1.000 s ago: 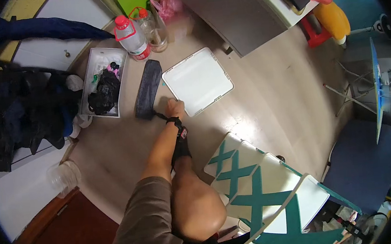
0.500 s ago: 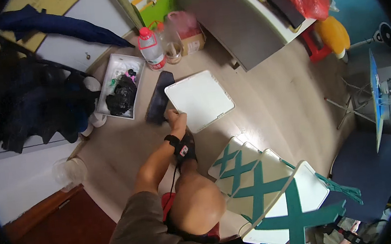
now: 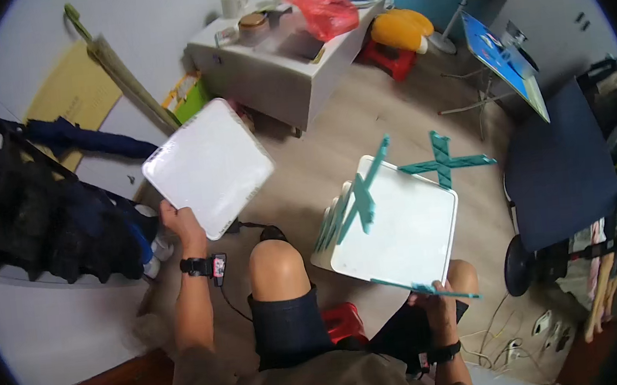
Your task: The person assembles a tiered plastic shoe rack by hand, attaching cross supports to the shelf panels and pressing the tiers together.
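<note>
I had lifted the white square panel (image 3: 207,167) off the floor, where it lay half a second before; my left hand (image 3: 180,221) gripped its lower corner, holding it up beside the stacked white-and-teal panels (image 3: 394,229), whose near edge my right hand (image 3: 432,305) clasped. The white cabinet (image 3: 274,69) carried a red bag (image 3: 322,11) and a jar (image 3: 257,25).

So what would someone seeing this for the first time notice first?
Probably the white square panel that the left hand holds up by its lower edge, left of centre. Next, the white panel with teal crossed slats, gripped at its bottom edge by the right hand. A red plastic bag sits on the white cabinet behind.
</note>
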Tool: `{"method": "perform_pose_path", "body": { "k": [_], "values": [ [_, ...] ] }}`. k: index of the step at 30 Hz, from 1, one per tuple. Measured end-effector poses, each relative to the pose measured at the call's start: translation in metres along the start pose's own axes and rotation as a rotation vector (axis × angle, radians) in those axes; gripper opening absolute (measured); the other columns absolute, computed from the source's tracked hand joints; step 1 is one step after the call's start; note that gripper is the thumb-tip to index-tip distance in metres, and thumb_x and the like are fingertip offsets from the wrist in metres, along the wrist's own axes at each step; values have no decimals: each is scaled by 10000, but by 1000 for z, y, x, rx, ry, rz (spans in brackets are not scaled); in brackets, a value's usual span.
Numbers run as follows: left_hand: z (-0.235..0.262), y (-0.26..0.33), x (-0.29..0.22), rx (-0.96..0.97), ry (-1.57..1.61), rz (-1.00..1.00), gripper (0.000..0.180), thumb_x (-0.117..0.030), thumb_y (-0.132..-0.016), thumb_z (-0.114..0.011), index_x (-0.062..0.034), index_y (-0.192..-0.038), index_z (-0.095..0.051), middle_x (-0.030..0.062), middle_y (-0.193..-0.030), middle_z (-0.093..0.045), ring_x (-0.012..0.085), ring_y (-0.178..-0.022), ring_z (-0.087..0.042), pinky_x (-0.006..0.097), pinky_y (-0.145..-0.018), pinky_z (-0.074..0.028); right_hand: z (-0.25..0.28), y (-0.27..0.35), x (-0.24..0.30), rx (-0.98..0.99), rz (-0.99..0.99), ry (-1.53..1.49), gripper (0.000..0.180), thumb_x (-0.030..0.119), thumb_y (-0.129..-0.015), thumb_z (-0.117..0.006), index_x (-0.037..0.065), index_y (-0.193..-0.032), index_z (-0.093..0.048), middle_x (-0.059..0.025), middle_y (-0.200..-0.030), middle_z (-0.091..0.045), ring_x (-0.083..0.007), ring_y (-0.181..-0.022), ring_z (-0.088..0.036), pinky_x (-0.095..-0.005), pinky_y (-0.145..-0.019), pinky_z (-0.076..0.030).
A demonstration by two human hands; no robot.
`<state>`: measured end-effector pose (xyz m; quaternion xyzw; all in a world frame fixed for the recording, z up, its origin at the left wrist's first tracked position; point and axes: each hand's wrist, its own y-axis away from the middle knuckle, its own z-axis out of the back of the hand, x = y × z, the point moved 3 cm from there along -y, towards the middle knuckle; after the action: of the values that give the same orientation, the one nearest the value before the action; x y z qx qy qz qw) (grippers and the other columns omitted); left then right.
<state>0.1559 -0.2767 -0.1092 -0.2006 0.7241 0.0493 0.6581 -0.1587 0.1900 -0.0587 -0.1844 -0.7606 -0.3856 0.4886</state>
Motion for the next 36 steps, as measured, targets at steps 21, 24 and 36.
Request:
{"method": "perform_pose_path", "body": {
  "k": [21,24,36],
  "values": [
    [-67,227,-397,792,-55,-1784,207,-48,-569,-608,-33,-750,-510,122,-738,-460,312,-680,-493,423,-599,-421,52,73,146,146,759,-178,447,316,-986,-467,-28,-1270,-447,-188,-1014,-628,-195,-791,-650,-274,-616,-547],
    [-75,283,-376,999,6,-1916,224,-132,-576,-612,-86,-642,-403,37,-669,-380,195,-630,-456,325,-556,-401,28,81,157,328,765,-358,549,350,-976,-479,-45,-1342,-370,-209,-1022,-628,-212,-784,-657,-273,-602,-547],
    [-80,293,-315,1105,210,-1906,214,-154,-585,-596,-101,-687,-417,18,-710,-397,193,-677,-468,306,-594,-402,54,32,145,-192,802,-89,478,109,-863,-630,-28,-1292,-470,-97,-1112,-551,-112,-880,-551,-227,-683,-480]
  ]
}}
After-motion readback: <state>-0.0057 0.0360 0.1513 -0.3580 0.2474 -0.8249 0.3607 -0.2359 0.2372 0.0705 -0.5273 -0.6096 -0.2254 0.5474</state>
